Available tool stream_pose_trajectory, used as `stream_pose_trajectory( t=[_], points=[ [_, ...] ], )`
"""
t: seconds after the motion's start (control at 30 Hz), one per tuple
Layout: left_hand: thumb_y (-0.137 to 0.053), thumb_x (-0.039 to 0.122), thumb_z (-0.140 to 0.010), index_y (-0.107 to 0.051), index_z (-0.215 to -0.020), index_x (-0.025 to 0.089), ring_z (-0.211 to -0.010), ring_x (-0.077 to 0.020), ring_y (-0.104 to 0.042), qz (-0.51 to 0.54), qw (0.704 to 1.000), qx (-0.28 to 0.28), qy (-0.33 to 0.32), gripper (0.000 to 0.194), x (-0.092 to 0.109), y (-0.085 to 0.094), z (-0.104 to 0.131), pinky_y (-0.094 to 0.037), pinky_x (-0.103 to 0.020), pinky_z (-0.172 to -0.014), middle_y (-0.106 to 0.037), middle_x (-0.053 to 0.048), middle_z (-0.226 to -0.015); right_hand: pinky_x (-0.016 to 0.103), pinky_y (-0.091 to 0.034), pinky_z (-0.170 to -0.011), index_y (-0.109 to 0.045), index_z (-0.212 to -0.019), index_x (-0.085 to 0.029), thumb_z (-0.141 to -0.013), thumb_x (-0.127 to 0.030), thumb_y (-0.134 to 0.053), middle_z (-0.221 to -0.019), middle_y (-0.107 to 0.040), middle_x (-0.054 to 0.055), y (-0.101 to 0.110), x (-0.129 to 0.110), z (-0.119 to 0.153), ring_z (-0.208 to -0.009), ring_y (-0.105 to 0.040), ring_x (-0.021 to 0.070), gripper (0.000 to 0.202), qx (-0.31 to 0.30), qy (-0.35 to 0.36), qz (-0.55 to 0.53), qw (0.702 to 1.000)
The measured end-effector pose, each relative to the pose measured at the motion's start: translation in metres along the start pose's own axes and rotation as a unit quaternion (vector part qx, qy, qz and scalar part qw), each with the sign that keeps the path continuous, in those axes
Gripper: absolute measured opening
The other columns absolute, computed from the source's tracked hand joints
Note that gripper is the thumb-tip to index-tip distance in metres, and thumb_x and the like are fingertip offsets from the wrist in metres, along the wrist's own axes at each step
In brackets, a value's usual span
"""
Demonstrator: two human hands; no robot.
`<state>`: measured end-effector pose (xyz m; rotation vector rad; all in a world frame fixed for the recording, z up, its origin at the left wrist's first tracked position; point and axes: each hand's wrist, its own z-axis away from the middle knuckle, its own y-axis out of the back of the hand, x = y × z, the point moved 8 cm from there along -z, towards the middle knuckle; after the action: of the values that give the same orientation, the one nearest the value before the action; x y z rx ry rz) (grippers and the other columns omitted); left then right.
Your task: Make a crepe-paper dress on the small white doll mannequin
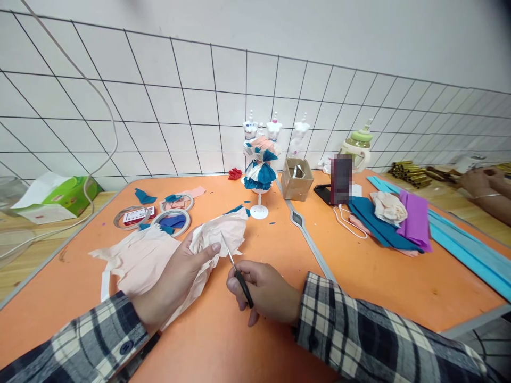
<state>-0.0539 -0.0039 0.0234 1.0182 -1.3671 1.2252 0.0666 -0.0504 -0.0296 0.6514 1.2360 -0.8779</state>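
Note:
My left hand (187, 268) grips a crumpled piece of pale pink crepe paper (235, 229), thumb on top. In my right hand (263, 287) is a pair of scissors with black handles (242, 287); their blades reach up and left onto the held paper. Whether the blades are apart I cannot tell. More pale pink paper (143, 258) lies under and left of my left hand. Behind the held paper, a small white dress form (260, 205) stands upright on a round base, dressed in blue, white and pink paper.
Tape rolls (187, 226) and blue scraps lie at the left. Further white dress forms (300, 130) and a cardboard box (297, 181) stand at the back. Folded coloured paper (415, 218), a phone (341, 178) and a bottle (357, 146) are at the right. Another person's hands (485, 183) show far right.

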Motion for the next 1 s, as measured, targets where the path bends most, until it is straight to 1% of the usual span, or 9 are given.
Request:
stream_pose_trajectory(
  t=[0.07,0.17,0.23,0.3,0.43,0.57,0.63,0.77,1.0],
  points=[
    [-0.078,0.035,-0.075,-0.061,-0.127,0.021,-0.113,-0.0297,-0.065,0.002,1.0,0.005,-0.005,0.056,0.001,0.001,0.0,-0.053,-0.032,-0.092,-0.071,-0.01,-0.121,0.019,-0.053,-0.037,-0.056,-0.09,-0.021,-0.086,-0.042,-0.057,-0.064,-0.049,-0.004,-0.001,0.001,0.0,-0.058,-0.053,0.0111,0.021,-0.003,-0.003,0.001,1.0],
    [-0.075,0.037,-0.079,-0.062,-0.126,0.02,-0.113,-0.0309,-0.065,0.034,0.999,0.001,0.0,0.052,-0.002,0.001,-0.001,-0.053,-0.036,-0.095,-0.073,-0.011,-0.117,0.019,-0.052,-0.037,-0.055,-0.089,-0.022,-0.086,-0.041,-0.057,-0.065,-0.049,-0.004,0.0,0.002,0.0,-0.059,-0.053,0.0116,0.02,0.0,0.001,0.028,1.0],
    [-0.074,0.037,-0.079,-0.061,-0.128,0.019,-0.114,-0.0314,-0.064,0.049,0.999,-0.005,0.008,0.054,-0.005,0.001,-0.002,-0.052,-0.039,-0.096,-0.074,-0.011,-0.115,0.018,-0.051,-0.036,-0.055,-0.089,-0.022,-0.085,-0.041,-0.058,-0.066,-0.049,-0.003,0.001,0.002,0.0,-0.061,-0.053,0.0121,0.02,0.003,0.003,0.046,0.999],
    [-0.078,0.036,-0.076,-0.059,-0.13,0.019,-0.112,-0.0313,-0.065,0.051,0.999,-0.01,0.007,0.059,-0.007,0.001,-0.003,-0.052,-0.04,-0.097,-0.074,-0.011,-0.115,0.018,-0.051,-0.036,-0.056,-0.091,-0.021,-0.085,-0.041,-0.058,-0.069,-0.05,-0.002,0.0,0.0,0.001,-0.063,-0.054,0.0128,0.021,-0.003,0.003,0.047,0.999],
    [-0.081,0.038,-0.073,-0.06,-0.129,0.025,-0.105,-0.0279,-0.069,0.049,0.999,0.007,-0.01,0.062,-0.006,0.003,-0.003,-0.053,-0.037,-0.095,-0.072,-0.009,-0.121,0.018,-0.051,-0.037,-0.056,-0.094,-0.02,-0.085,-0.04,-0.059,-0.069,-0.052,-0.002,-0.002,-0.003,0.004,-0.062,-0.054,0.0123,0.022,-0.017,-0.007,0.028,0.999],
    [-0.079,0.035,-0.076,-0.06,-0.128,0.026,-0.108,-0.0249,-0.068,0.039,0.999,0.03,-0.008,0.056,-0.006,0.007,-0.002,-0.054,-0.029,-0.091,-0.07,-0.007,-0.125,0.018,-0.051,-0.038,-0.056,-0.094,-0.019,-0.085,-0.042,-0.059,-0.065,-0.051,-0.003,-0.002,-0.003,0.004,-0.058,-0.052,0.0111,0.024,-0.013,-0.012,0.012,1.0],
    [-0.079,0.032,-0.076,-0.061,-0.127,0.026,-0.109,-0.0236,-0.067,0.03,0.999,0.045,-0.004,0.054,-0.005,0.01,-0.001,-0.055,-0.026,-0.088,-0.07,-0.006,-0.125,0.019,-0.051,-0.038,-0.056,-0.094,-0.019,-0.085,-0.043,-0.059,-0.065,-0.05,-0.003,-0.002,-0.003,0.003,-0.058,-0.053,0.0114,0.025,-0.01,-0.009,0.009,1.0],
    [-0.081,0.03,-0.075,-0.06,-0.127,0.028,-0.106,-0.0223,-0.068,0.014,0.997,0.077,0.005,0.057,-0.005,0.016,0.001,-0.056,-0.023,-0.083,-0.073,-0.004,-0.12,0.02,-0.052,-0.038,-0.056,-0.093,-0.019,-0.084,-0.044,-0.06,-0.065,-0.05,-0.004,-0.001,-0.001,0.002,-0.059,-0.054,0.0119,0.027,-0.005,-0.011,0.006,1.0],
    [-0.08,0.03,-0.076,-0.063,-0.12,0.025,-0.106,-0.0232,-0.068,0.014,0.997,0.071,-0.002,0.047,-0.005,0.014,0.0,-0.056,-0.024,-0.082,-0.073,-0.005,-0.119,0.02,-0.052,-0.039,-0.057,-0.093,-0.019,-0.083,-0.047,-0.06,-0.063,-0.05,-0.004,0.0,0.001,0.001,-0.056,-0.053,0.011,0.03,0.002,-0.021,0.007,1.0]
  ],
)
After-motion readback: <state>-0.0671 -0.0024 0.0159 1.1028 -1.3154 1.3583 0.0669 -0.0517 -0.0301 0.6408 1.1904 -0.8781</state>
